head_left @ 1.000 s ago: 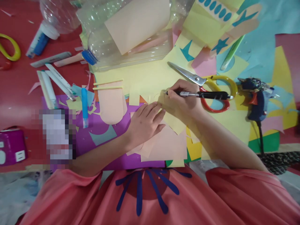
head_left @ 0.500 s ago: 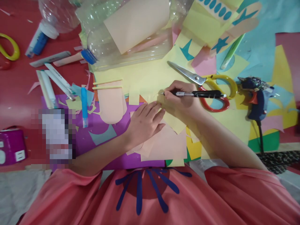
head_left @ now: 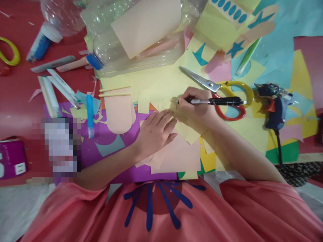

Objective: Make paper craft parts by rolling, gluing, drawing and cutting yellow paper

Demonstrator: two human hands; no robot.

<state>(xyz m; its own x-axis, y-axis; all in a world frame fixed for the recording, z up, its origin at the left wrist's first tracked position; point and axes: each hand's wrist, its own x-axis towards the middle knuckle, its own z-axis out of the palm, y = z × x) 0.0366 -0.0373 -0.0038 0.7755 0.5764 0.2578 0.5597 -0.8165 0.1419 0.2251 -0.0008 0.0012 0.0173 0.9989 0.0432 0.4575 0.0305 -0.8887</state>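
Note:
My right hand [head_left: 193, 101] is closed round a black pen [head_left: 222, 101], its tip pointing left over pale yellow paper [head_left: 153, 79]. A thin curved line shows on the paper by the tip. Flat and with fingers stretched out, my left hand [head_left: 157, 129] rests on the paper pieces just below that line. Under its wrist side lies a peach paper sheet [head_left: 181, 154]. To the left of it is a peach paper shape with a rounded end [head_left: 118, 114], crossed at its top by two thin yellow strips [head_left: 116, 91]. Scissors [head_left: 214, 86] with yellow and red handles lie beside my right hand.
A blue glue gun [head_left: 275, 112] lies at the right, its cord running down. Clear plastic bottles [head_left: 108, 50] stretch along the back. Several markers [head_left: 63, 85], a blue marker [head_left: 90, 114] and a purple box [head_left: 13, 158] are at the left. Paper scraps surround my hands.
The pen tip has shifted slightly to the right, and the curved line beside it looks longer. My left hand stays flat in the same place.

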